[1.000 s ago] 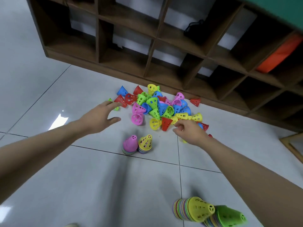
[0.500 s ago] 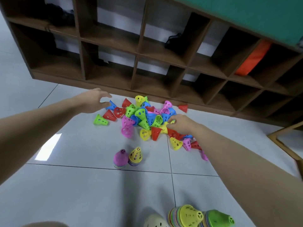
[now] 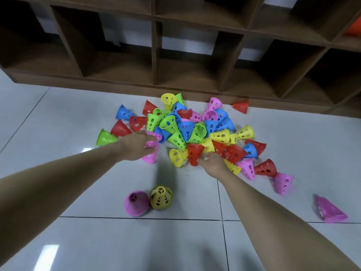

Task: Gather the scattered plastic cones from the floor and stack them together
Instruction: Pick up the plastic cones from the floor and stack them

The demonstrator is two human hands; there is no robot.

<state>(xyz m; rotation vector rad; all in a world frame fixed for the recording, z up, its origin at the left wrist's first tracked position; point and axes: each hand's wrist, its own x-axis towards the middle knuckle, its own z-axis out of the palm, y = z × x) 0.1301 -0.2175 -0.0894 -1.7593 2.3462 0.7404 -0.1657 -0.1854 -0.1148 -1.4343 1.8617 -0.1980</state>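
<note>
A brown wooden shelf (image 3: 156, 55) with open compartments stands on the grey tiled floor (image 3: 58, 114); an orange object (image 3: 353, 29) lies in one compartment.

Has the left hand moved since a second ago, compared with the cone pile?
Yes. The left hand has moved right into the pile's near-left edge, now touching a pink cone; earlier it hovered beyond the pile's left edge.

Head camera looks down and forward, near the floor (image 3: 58, 124).
</note>
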